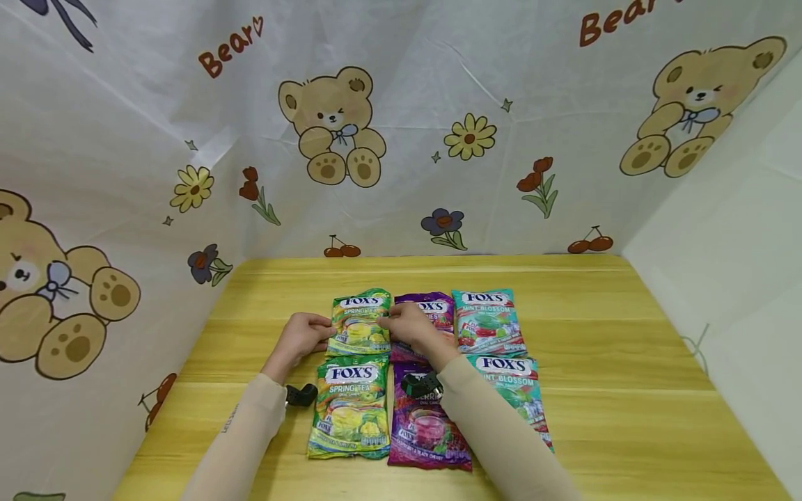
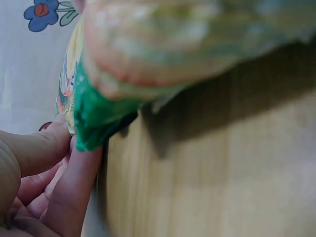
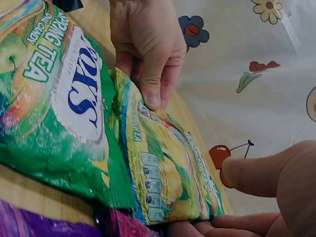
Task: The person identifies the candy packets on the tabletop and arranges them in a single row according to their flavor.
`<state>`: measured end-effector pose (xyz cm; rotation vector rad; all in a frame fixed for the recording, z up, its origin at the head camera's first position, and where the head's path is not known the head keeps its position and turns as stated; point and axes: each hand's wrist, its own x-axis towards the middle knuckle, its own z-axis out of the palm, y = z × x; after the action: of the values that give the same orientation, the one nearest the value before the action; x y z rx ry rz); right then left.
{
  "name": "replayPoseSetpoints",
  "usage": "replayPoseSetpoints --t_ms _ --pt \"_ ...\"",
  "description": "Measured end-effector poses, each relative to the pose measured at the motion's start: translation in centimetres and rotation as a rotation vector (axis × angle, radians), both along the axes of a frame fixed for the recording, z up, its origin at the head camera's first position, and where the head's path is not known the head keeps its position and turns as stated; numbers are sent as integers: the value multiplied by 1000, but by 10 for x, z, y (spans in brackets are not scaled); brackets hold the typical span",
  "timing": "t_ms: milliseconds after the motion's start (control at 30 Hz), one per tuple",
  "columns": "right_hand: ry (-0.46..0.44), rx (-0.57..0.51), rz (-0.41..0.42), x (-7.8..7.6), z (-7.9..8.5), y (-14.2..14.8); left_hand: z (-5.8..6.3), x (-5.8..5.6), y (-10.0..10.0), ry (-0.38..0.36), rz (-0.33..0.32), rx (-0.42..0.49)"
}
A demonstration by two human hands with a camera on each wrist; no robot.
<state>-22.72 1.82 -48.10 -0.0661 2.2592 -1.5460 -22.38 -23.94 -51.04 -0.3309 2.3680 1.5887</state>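
My left hand (image 1: pixel 302 335) pinches the left edge of a green-and-yellow Spring Tea candy bag (image 1: pixel 359 334) in the back row. In the left wrist view its thumb and forefinger (image 2: pixel 81 187) close on the bag's green corner. At that bag's other side is my right hand (image 1: pixel 410 325), its thumb (image 3: pixel 254 173) held apart and its fingers at the bag's edge. Partly covered by the right hand lies a purple berries bag (image 1: pixel 438 306). Directly in front of the pinched bag lies another Spring Tea bag (image 1: pixel 351 410).
A second purple bag (image 1: pixel 429 438) lies in the front row, partly under the right forearm. Two teal Mint Blossom bags, a back one (image 1: pixel 489 323) and a front one (image 1: pixel 523 390), lie at the right. A bear-print cloth (image 1: pixel 401 209) hangs behind the wooden table (image 1: pixel 626 390).
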Motion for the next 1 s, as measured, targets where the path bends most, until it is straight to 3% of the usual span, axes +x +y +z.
replayPoseSetpoints --t_ms 133,433,833,1000 --pt "0 19 1 0 -1 -6 -2 0 -1 6 -7 12" --pt "-116 -174 -39 -3 -9 -11 -4 3 -4 5 -42 44" --pt "-161 -262 -63 -5 -14 -13 -2 7 -9 -45 -114 300" --pt "-183 -319 -61 -6 -11 -13 0 8 -13 -40 -97 381"
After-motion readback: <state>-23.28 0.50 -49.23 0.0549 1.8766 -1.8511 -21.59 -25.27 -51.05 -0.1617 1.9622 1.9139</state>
